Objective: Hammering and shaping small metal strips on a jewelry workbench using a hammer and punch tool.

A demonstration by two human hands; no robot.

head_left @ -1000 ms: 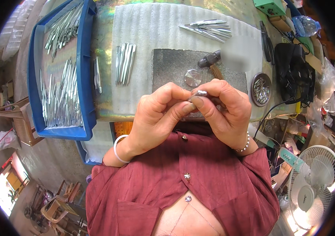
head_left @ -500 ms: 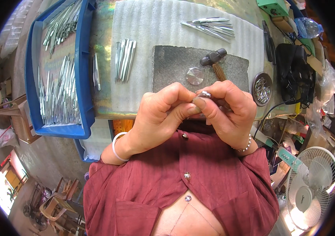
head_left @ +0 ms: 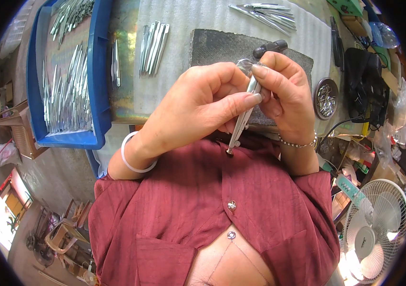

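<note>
Between both hands, in front of my chest, is a slim silver drawing compass [head_left: 244, 114], its legs close together and pointing down toward me. My left hand [head_left: 203, 97] pinches the legs with thumb and fingers. The thumb and forefinger of my right hand [head_left: 286, 88] grip its upper end, which the fingertips partly hide. Just beyond the hands lies a dark rough slab [head_left: 212, 47], bearing a hammer [head_left: 270, 47] whose handle is mostly covered by my right hand. A shiny round disc [head_left: 245, 65] shows only in part behind the fingers.
At left stands a blue tray [head_left: 99, 81] full of thin metal strips [head_left: 72, 95]. More strips [head_left: 154, 50] lie on white foam [head_left: 179, 16], with another pile [head_left: 267, 16] at the back. A dish of small metal parts [head_left: 326, 97] is at right, above a white fan [head_left: 377, 229].
The compass has swung from nearly end-on to lengthwise, legs toward me. Both hands have moved up in the picture, and the left thumb now lies along the legs. The view has shifted slightly.
</note>
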